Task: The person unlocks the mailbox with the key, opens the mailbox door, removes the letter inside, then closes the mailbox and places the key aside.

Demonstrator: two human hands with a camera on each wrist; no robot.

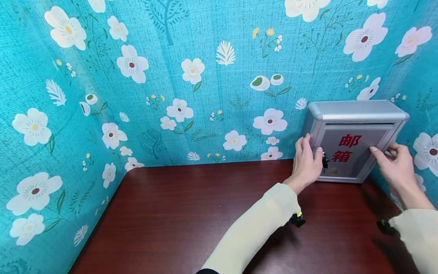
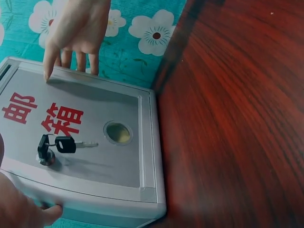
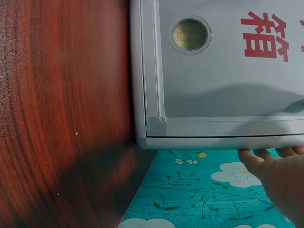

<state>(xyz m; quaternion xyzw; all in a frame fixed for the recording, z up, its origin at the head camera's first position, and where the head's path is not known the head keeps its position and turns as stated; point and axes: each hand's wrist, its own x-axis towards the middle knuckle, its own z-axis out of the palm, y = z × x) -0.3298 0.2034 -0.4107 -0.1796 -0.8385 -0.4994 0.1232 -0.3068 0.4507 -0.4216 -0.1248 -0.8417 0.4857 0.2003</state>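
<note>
A silver metal mailbox (image 1: 357, 165) with red characters stands upright on the table's far right. My left hand (image 1: 306, 163) grips its left edge, fingers along the side and thumb at the front beside the lock. At the right edge, my right hand (image 1: 398, 165) has its thumb on the front panel and its other fingers around the side. Black-headed keys (image 2: 65, 144) hang at the lock, seen closely in the left wrist view. Below the characters is a round window (image 3: 190, 34) with something yellowish behind it. Across the top of the front runs a narrow slot (image 1: 359, 124).
The dark red wood-grain table (image 1: 178, 217) spreads to the left of the mailbox. Turquoise flowered cloth (image 1: 205, 95) covers the walls behind and on both sides, close to the mailbox's back and right side. Black devices (image 1: 297, 219) are worn at both wrists.
</note>
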